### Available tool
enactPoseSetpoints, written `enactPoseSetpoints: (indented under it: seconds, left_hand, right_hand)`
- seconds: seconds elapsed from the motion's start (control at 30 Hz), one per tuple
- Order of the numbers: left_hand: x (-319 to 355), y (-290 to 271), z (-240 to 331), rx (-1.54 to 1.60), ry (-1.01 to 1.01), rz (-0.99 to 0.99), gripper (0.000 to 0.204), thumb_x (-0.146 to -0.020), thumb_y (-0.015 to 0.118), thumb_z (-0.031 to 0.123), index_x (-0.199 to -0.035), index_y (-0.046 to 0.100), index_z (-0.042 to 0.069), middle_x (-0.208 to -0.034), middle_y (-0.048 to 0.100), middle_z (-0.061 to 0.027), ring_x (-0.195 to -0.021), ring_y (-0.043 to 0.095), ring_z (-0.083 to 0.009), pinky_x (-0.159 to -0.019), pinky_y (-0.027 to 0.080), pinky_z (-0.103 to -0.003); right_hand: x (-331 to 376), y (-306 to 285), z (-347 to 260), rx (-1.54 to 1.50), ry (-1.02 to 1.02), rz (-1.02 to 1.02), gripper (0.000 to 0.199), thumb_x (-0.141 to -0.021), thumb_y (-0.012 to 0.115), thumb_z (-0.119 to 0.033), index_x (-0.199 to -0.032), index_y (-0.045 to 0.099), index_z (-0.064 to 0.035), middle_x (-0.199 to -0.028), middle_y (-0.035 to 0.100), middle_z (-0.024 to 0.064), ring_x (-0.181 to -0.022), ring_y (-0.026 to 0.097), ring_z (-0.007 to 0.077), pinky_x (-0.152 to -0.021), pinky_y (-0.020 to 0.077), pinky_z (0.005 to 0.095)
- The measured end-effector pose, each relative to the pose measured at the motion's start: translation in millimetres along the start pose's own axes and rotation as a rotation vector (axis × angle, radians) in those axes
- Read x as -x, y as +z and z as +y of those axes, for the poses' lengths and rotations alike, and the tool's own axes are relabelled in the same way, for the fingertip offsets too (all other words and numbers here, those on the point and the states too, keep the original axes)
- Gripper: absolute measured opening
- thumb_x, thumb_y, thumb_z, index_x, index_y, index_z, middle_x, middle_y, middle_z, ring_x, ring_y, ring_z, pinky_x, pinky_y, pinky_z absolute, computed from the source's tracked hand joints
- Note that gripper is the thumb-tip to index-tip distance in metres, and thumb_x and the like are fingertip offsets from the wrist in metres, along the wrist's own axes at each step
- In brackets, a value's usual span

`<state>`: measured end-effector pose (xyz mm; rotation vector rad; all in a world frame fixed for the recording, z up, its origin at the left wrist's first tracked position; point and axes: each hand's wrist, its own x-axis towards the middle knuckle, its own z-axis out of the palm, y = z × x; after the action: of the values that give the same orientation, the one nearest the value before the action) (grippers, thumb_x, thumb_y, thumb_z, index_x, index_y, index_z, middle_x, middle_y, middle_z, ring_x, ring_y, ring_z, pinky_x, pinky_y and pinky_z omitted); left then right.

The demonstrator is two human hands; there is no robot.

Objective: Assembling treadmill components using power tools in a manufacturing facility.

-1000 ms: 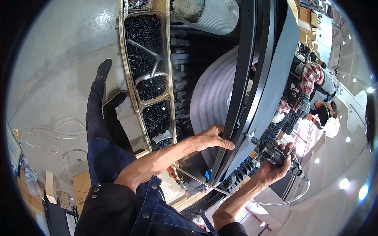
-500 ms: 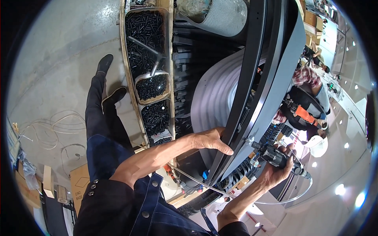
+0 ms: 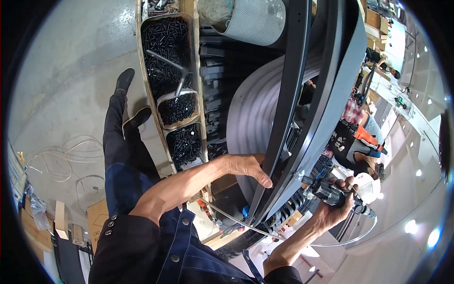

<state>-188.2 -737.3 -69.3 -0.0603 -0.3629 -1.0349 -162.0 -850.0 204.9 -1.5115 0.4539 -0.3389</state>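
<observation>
We rest our left hand point(image 3: 246, 166) on the inner edge of a long black frame rail point(image 3: 288, 109), the fingers point(image 3: 263, 179) only slightly curled and laid flat against it, closed on nothing. The rail curves up from near our waist toward the top of the view, with a grey-blue panel point(image 3: 343, 99) lying along its right side and a grey ribbed sheet point(image 3: 253, 109) behind it on the left.

Our right hand point(image 3: 336, 208) is wrapped tight around a black power driver point(image 3: 331, 195), its tip pointing at the lower right edge of the rail, touching or just short of it; we cannot tell which. A thin clear hose point(image 3: 236, 221) runs under the rail's lower end and loops round below the driver.

Left of the rail stands a narrow wooden tray point(image 3: 142, 85) whose compartments are full of black screws point(image 3: 165, 42), with a metal scoop point(image 3: 177, 104) lying in the middle one.

Another person point(image 3: 354, 137) crouches beyond the panel, at its far right side.
</observation>
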Motion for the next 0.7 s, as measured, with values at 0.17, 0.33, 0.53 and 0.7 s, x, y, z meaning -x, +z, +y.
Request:
enactPoseSetpoints:
  seconds: [0.17,0.33,0.53,0.7]
  left_hand:
    - [-7,0,-12,0.114,0.08,0.044,0.079,-0.07,0.093,0.032,-0.134,0.056,0.003,-0.117,0.065,-0.0086,-0.11,0.06,-0.0201,-0.095,0.049,-0.033]
    - [-9,8,-7,0.101,0.077,0.025,0.077,-0.072,0.092,0.028,-0.134,0.054,0.003,-0.118,0.064,-0.0097,-0.111,0.059,-0.0211,-0.095,0.048,-0.034]
    - [-5,23,7,-0.061,0.175,0.122,0.073,-0.073,0.091,0.028,-0.132,0.056,0.002,-0.116,0.066,-0.0092,-0.108,0.061,-0.0201,-0.094,0.05,-0.034]
    - [-4,27,9,-0.324,0.23,0.191,0.066,-0.073,0.092,0.028,-0.126,0.063,0.001,-0.113,0.071,-0.0076,-0.102,0.064,-0.0183,-0.091,0.051,-0.034]
  right_hand:
    - [-4,7,3,-0.041,0.019,-0.062,0.035,-0.094,0.063,-0.006,-0.128,0.056,-0.0025,-0.129,0.058,0.0187,-0.103,0.06,0.0263,-0.105,0.0427,0.0539]
    - [-11,9,-3,-0.002,0.026,-0.099,0.036,-0.094,0.063,-0.007,-0.129,0.056,-0.0031,-0.129,0.059,0.0167,-0.103,0.06,0.0259,-0.106,0.0419,0.0549]
    - [-14,8,-5,0.009,0.021,-0.018,0.041,-0.09,0.067,-0.005,-0.129,0.055,-0.006,-0.131,0.059,0.0199,-0.103,0.058,0.0275,-0.107,0.0414,0.0536]
    - [-15,9,-14,-0.015,0.062,-0.007,0.04,-0.09,0.067,-0.005,-0.128,0.055,-0.0062,-0.128,0.059,0.0189,-0.103,0.058,0.0268,-0.107,0.0416,0.0535]
